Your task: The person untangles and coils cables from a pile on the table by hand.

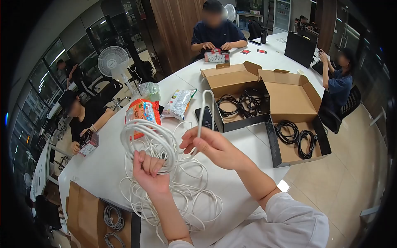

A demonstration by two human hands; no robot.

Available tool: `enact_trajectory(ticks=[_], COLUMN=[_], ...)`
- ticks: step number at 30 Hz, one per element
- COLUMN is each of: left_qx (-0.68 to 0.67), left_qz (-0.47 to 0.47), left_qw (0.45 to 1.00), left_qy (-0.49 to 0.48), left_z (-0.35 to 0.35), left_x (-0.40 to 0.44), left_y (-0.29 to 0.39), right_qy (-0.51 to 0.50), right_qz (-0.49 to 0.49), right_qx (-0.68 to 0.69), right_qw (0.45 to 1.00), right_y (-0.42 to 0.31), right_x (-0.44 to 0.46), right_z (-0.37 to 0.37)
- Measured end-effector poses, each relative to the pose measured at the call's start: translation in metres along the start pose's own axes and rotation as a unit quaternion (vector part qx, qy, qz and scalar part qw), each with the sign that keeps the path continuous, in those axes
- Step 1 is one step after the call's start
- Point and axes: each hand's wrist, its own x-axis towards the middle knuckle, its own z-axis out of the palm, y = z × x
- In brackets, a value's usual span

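A round coil of white cable (142, 127) stands upright in my left hand (149, 171), whose fingers are wrapped round its lower part. To the right, my right hand (206, 144) has its fingers curled on a single strand of the same cable, which rises in a narrow loop (208, 94) above the hand. Beneath both hands a loose tangle of white cable (188, 198) spreads over the white table (235, 186). A black phone (203, 117) lies behind my right hand, partly behind the strand.
Open boxes (244, 123) (300, 162) hold black cable coils; another box (84, 211) at lower left holds grey coils. An orange packet (144, 110) and white packet (179, 104) lie behind the coil. Several people sit around, two handling small boxes.
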Motion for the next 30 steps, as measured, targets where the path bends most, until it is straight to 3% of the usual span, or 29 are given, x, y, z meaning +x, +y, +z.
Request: enact_trajectory(ticks=[6, 9, 12, 15, 21, 22, 30], left_qx=[0.123, 0.195, 0.298, 0.364, 0.500, 0.533, 0.695], left_qz=[-0.076, -0.094, -0.070, -0.046, 0.001, 0.009, -0.004], left_qw=[0.989, 0.976, 0.952, 0.930, 0.865, 0.844, 0.712], left_qy=[0.011, 0.000, 0.025, 0.036, 0.050, 0.051, -0.098], left_z=[-0.001, 0.001, 0.002, 0.002, -0.005, -0.005, -0.004], left_x=[0.002, 0.001, -0.001, -0.002, -0.004, -0.004, -0.004], left_y=[-0.016, -0.024, -0.030, -0.034, -0.034, -0.034, -0.015], right_qy=[0.069, 0.047, 0.020, 0.008, -0.010, -0.010, -0.108], right_qz=[-0.108, -0.043, 0.007, 0.021, 0.091, 0.058, 0.065], right_qx=[-0.096, -0.035, 0.116, 0.110, -0.084, -0.131, -0.251], right_qw=[0.987, 0.997, 0.993, 0.994, 0.992, 0.990, 0.960], right_y=[-0.002, -0.007, -0.025, -0.019, -0.033, -0.035, -0.035], right_x=[0.003, -0.002, -0.006, -0.008, -0.011, -0.011, -0.012], right_z=[-0.005, -0.003, 0.003, -0.001, -0.001, 0.000, -0.003])
